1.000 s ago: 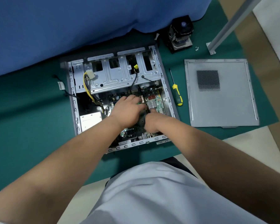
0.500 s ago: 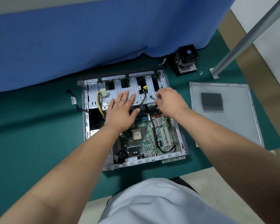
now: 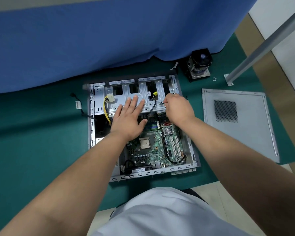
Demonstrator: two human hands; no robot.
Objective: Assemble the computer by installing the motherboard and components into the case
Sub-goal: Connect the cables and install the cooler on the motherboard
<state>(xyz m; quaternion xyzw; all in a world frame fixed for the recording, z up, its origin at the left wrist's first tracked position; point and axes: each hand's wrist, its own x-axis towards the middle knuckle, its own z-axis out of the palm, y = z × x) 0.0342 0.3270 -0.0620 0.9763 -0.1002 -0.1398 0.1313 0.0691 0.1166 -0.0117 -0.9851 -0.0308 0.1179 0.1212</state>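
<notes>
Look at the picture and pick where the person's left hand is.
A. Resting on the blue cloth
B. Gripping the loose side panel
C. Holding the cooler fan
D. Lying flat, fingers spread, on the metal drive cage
D: the left hand lies flat on the drive cage of the open case.

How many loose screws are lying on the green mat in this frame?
2 visible: both screws lie together on the green mat between the CPU cooler and the metal post's foot. Others may be hidden.
</notes>
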